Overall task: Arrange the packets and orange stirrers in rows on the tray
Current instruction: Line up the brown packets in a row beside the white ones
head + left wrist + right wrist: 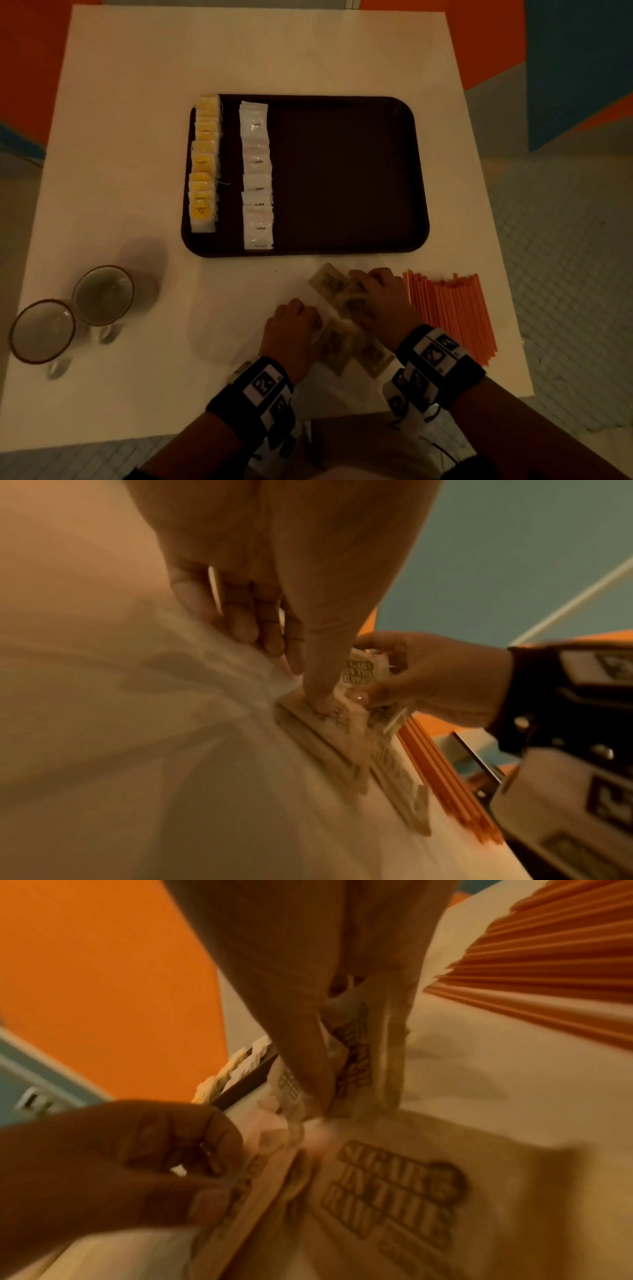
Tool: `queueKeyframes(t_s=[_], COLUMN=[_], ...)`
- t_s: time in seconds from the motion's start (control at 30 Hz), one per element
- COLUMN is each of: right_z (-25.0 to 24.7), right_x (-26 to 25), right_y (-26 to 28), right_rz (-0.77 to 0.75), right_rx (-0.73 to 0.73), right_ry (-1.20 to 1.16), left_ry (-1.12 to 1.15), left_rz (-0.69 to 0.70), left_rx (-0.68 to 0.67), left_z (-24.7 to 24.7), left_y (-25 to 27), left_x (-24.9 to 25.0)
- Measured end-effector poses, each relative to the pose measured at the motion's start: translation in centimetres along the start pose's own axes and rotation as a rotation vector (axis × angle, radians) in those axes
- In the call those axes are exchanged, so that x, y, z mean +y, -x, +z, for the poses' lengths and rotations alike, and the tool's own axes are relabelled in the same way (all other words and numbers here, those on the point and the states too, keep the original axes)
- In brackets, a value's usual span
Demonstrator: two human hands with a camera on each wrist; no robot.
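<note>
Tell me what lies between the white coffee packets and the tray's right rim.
Nothing: bare tray floor from the coffee packets rightward, seen in the head view.

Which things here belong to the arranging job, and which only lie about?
Job: tray, yellow packets, white coffee packets, brown sugar packets, orange stirrers, left hand, right hand.
Lying about: two cups.
</note>
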State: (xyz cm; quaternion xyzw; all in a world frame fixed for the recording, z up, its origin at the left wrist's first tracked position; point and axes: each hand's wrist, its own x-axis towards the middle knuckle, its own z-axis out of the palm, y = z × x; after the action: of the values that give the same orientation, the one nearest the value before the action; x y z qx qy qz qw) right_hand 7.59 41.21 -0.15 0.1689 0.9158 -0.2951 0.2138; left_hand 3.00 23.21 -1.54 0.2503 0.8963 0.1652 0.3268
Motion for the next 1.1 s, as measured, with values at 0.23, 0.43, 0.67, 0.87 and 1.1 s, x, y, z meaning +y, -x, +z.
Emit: queueKeyframes(t_s=[0.23,0.43,0.67,0.87,1.1], right_z=[1.1,0.2,-2.3,-3.1,-3.7], right_x=[-0.5,-1.2,-1.5,-2.6,-4.3], right_y=[-0.2,-0.7,-1.0,-1.2,-1.2], right_rz=[-0.063,-0.049,0.055,0.107,0.107], right_rx=[-0.023,-0.002,0.02,0.011,0.054], right_ry=[-0.232,-0.389,-0.682,-1.171,-1.373], left_ry=[-0.122,0.233,0.947,1.653,1.902], left_rz=[-0.057,-0.019,-0.213,-0.237,-0.238], left_rx=[-0.061,-0.194,-0.107,-0.274,-0.4], left_z=[0.7,-0.6,-5.6,-8.3,-9.2], left_y=[-0.2,-0.4,0.0,-0.3,-0.6], left_x=[2.2,1.3,-2.5,-2.7,-2.0])
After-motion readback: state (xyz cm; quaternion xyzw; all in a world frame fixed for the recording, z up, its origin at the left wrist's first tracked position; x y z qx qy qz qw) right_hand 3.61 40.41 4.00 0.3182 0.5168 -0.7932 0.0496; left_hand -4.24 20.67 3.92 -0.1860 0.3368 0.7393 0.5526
